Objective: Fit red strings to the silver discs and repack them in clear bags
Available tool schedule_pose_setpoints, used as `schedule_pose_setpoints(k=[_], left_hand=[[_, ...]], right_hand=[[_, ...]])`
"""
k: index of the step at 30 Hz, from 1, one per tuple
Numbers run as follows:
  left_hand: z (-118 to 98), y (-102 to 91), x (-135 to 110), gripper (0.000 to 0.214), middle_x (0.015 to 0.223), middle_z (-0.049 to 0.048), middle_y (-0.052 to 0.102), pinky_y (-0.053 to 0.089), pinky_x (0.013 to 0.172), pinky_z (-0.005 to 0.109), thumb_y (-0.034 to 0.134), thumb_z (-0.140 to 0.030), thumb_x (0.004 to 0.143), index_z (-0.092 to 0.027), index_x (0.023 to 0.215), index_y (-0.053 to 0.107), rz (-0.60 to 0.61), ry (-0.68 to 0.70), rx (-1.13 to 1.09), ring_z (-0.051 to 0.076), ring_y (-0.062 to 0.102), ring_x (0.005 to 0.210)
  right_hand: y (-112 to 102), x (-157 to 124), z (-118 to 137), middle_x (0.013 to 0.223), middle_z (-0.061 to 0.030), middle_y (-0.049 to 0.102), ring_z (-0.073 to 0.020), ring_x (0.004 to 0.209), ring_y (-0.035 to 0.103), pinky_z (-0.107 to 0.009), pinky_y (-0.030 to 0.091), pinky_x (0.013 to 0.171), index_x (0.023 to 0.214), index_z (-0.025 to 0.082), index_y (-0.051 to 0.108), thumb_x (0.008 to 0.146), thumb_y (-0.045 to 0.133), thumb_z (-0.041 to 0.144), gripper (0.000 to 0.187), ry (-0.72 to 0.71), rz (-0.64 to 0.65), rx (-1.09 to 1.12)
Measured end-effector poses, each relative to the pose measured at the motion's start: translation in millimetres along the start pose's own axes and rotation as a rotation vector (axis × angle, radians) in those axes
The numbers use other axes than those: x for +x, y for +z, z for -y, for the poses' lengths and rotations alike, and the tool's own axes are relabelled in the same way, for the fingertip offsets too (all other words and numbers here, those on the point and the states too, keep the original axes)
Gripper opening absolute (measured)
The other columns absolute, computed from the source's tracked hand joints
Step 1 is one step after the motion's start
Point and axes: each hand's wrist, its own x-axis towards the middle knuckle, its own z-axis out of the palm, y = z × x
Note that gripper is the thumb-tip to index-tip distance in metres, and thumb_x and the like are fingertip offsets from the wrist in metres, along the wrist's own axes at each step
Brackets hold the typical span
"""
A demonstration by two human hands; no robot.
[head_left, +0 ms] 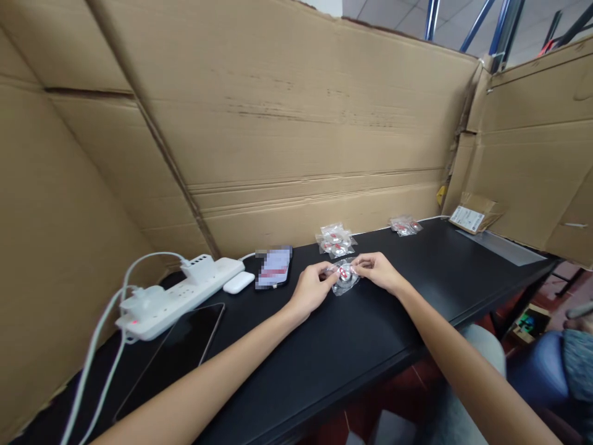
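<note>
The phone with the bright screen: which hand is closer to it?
Left. The left hand is just right of the phone; the right hand is farther off, at the right edge of the clear packet.

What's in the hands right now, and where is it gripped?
A clear plastic packet with a red mark: the left hand has its fingertips at the packet's left side, the right hand at its right.

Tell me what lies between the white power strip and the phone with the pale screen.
In the head view, a small white case lies between the power strip and the phone; a white cable also shows behind it.
</note>
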Motion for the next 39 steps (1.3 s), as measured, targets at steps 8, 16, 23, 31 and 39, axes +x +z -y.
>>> schedule_pose_setpoints(k=[8,16,23,31,39], left_hand=[[1,2.9,-1,0.018,0.079,0.0043,0.071,0.046,0.069,0.028,0.061,-0.033,0.08,-0.017,0.081,0.07,-0.048,0.094,0.019,0.019,0.064,0.076],[-1,3.2,-1,0.017,0.081,0.0056,0.072,0.047,0.071,0.029,0.063,-0.031,0.078,-0.017,0.082,0.071,-0.019,0.059,0.005,0.021,0.065,0.078],[-2,1.7,0,0.017,0.082,0.0062,0.072,0.047,0.072,0.029,0.063,-0.031,0.078,-0.016,0.079,0.07,-0.026,0.049,0.013,0.02,0.065,0.079],[1,5.3,4,0.016,0.076,0.0031,0.07,0.043,0.064,0.026,0.063,-0.03,0.076,-0.017,0.08,0.071,-0.038,0.052,-0.006,0.018,0.062,0.072],[-9,10.2,6,0.014,0.069,0.0013,0.066,0.037,0.06,0.025,0.055,-0.023,0.081,-0.017,0.078,0.067,-0.01,0.18,0.252,0.015,0.056,0.064]], right_hand=[[1,-3,-6,0.066,-0.0021,0.064,-0.0132,0.058,0.054,-0.026,0.042,0.059,0.076,0.015,0.069,0.068,0.076,0.043,0.03,-0.011,-0.052,-0.066],[2,-7,-4,0.068,-0.0039,0.066,-0.0147,0.061,0.058,-0.026,0.044,0.06,0.075,0.015,0.069,0.067,0.077,0.045,0.032,-0.016,-0.095,-0.105],[3,-7,-3,0.069,-0.004,0.067,-0.0139,0.059,0.058,-0.025,0.044,0.059,0.077,0.014,0.07,0.068,0.076,0.046,0.033,-0.005,-0.114,-0.117],[0,-7,-6,0.069,-0.0037,0.068,-0.0147,0.061,0.059,-0.026,0.045,0.061,0.078,0.015,0.07,0.068,0.076,0.043,0.03,-0.024,-0.131,-0.116],[-1,-9,-9,0.066,-0.0022,0.066,-0.0128,0.059,0.057,-0.024,0.043,0.058,0.076,0.015,0.071,0.068,0.075,0.04,0.026,-0.019,-0.146,-0.156]])
